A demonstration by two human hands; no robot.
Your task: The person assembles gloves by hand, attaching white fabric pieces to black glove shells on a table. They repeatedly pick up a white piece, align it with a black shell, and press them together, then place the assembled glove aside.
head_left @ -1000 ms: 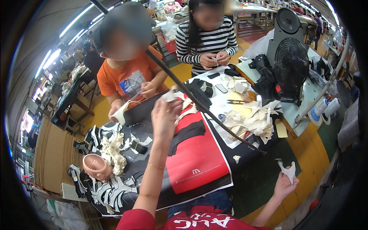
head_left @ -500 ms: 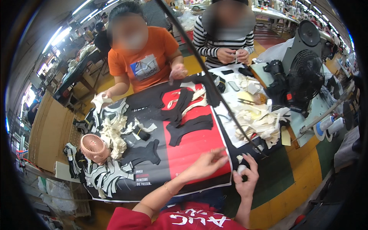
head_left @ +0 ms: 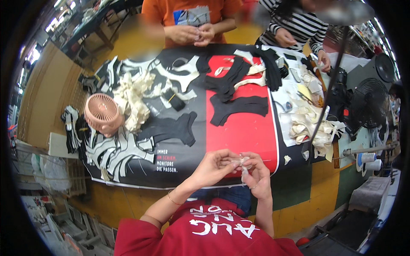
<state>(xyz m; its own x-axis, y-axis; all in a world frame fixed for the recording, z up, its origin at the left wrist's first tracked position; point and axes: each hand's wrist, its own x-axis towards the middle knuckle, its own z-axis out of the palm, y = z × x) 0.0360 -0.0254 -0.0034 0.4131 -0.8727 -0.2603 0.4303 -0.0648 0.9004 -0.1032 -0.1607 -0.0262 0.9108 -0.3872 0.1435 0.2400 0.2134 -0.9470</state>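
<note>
Far left: brown cardboard panel (head_left: 49, 96), upright beside the tabletop (head_left: 194, 164), which is covered by a black and red printed sheet.
Left end of tabletop: pink fan (head_left: 101, 113), round grille; just below it, white pieces with dark edging (head_left: 121, 155), overlapped in a spread; touching its right side, a heap of cream fabric scraps (head_left: 131, 100), crumpled.
Left of centre: black cut pieces (head_left: 171, 130), flat; above them, a banded black bundle (head_left: 174, 101).
Far edge: person in an orange shirt (head_left: 183, 17), hands together at the front.
Near edge, centre: left hand (head_left: 217, 167), fingers bent and nearly closed, tips pinching a small whitish piece (head_left: 244, 170); this piece sits between both hands, above the sheet's red part, its outline partly hidden by fingers. Right hand (head_left: 257, 176), thumb and fingers curled, pinching the same piece.
Beyond the hands: dark shaped pieces (head_left: 241, 109), lying on red.
Right: pale scrap heap (head_left: 314, 123), loose; person in a striped top (head_left: 305, 32), behind.
Far right: black fan (head_left: 369, 102), caged; thread spools (head_left: 369, 161), white and blue, below.
</note>
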